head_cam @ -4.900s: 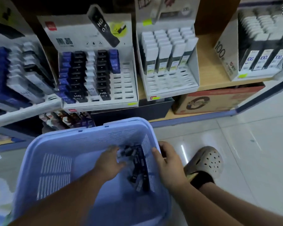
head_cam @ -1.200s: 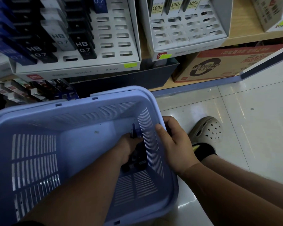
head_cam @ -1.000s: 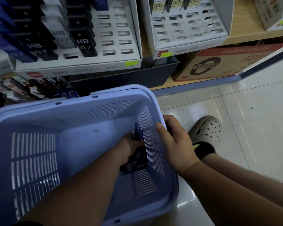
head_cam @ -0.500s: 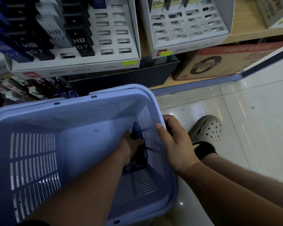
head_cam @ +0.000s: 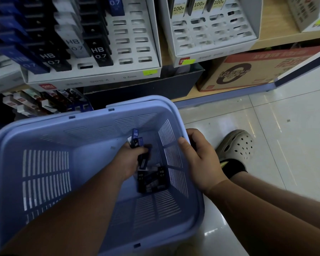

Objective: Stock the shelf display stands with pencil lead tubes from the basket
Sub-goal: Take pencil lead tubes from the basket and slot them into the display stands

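Note:
A light blue plastic basket sits low in front of me. My left hand is inside it, closed around a few dark blue lead tubes marked HB 0.7 that stick up past my fingers. More black tubes lie on the basket floor just right of my left hand. My right hand grips the basket's right rim. Above, a white display stand holds rows of blue, black and white tubes on its left, with bare slots on its right. A second white stand has tubes in its upper rows only.
A red-and-brown carton and a dark box sit on the bottom shelf. Small packets lie on the lower left shelf. My foot in a grey clog rests on the glossy tiled floor, right of the basket.
My left hand has lifted slightly from the basket floor with several tubes gathered in it, uncovering the black tubes beneath. My right hand stays on the rim.

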Demonstrator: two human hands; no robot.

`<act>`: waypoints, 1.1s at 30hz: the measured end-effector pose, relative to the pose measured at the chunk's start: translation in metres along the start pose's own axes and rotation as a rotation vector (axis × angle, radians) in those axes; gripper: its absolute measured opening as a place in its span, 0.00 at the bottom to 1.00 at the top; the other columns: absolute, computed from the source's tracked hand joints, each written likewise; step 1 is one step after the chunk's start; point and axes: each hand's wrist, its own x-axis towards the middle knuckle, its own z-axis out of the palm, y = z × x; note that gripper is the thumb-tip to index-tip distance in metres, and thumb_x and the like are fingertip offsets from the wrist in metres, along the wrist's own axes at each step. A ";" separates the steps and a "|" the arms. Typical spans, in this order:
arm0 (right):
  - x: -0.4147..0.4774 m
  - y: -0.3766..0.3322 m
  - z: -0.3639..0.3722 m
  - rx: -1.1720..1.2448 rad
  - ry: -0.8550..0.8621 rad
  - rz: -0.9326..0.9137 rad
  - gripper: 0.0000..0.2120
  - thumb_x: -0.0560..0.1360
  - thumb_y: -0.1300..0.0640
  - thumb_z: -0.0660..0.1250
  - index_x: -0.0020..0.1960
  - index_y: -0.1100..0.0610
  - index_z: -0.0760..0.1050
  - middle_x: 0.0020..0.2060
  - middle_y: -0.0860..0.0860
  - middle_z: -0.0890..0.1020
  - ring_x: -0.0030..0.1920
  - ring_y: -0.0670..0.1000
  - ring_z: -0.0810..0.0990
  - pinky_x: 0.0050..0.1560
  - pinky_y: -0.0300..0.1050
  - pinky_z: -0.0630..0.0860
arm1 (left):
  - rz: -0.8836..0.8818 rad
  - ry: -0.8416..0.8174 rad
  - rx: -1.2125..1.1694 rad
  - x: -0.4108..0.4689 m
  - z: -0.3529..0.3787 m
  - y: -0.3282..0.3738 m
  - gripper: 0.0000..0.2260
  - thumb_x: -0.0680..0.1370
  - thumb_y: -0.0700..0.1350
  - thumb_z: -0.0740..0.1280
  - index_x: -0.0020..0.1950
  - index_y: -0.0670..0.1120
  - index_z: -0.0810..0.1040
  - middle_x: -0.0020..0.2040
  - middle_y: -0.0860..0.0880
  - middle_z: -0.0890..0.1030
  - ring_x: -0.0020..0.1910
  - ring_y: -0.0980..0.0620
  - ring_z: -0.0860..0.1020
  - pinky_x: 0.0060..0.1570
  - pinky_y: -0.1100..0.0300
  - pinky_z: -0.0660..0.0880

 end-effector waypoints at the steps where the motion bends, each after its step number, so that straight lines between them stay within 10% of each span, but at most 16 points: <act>1: 0.000 0.001 0.000 -0.004 0.002 -0.001 0.04 0.83 0.54 0.62 0.51 0.48 0.75 0.41 0.37 0.81 0.41 0.38 0.78 0.39 0.29 0.72 | 0.004 0.006 0.013 0.000 -0.005 0.000 0.11 0.75 0.26 0.66 0.52 0.39 0.77 0.48 0.37 0.83 0.39 0.45 0.82 0.41 0.52 0.80; 22: -0.001 0.002 0.001 0.000 0.042 0.028 0.04 0.83 0.53 0.62 0.54 0.51 0.76 0.41 0.43 0.82 0.38 0.37 0.79 0.38 0.28 0.72 | -0.081 0.075 0.651 -0.019 -0.053 -0.045 0.10 0.77 0.44 0.73 0.54 0.45 0.75 0.36 0.44 0.75 0.26 0.51 0.69 0.24 0.63 0.64; 33: 0.000 0.000 0.000 0.010 0.034 0.023 0.03 0.83 0.54 0.63 0.53 0.51 0.75 0.41 0.43 0.81 0.38 0.36 0.78 0.38 0.28 0.72 | 0.144 0.284 1.099 -0.012 -0.022 -0.057 0.23 0.66 0.47 0.79 0.56 0.50 0.73 0.48 0.48 0.80 0.48 0.45 0.80 0.46 0.56 0.78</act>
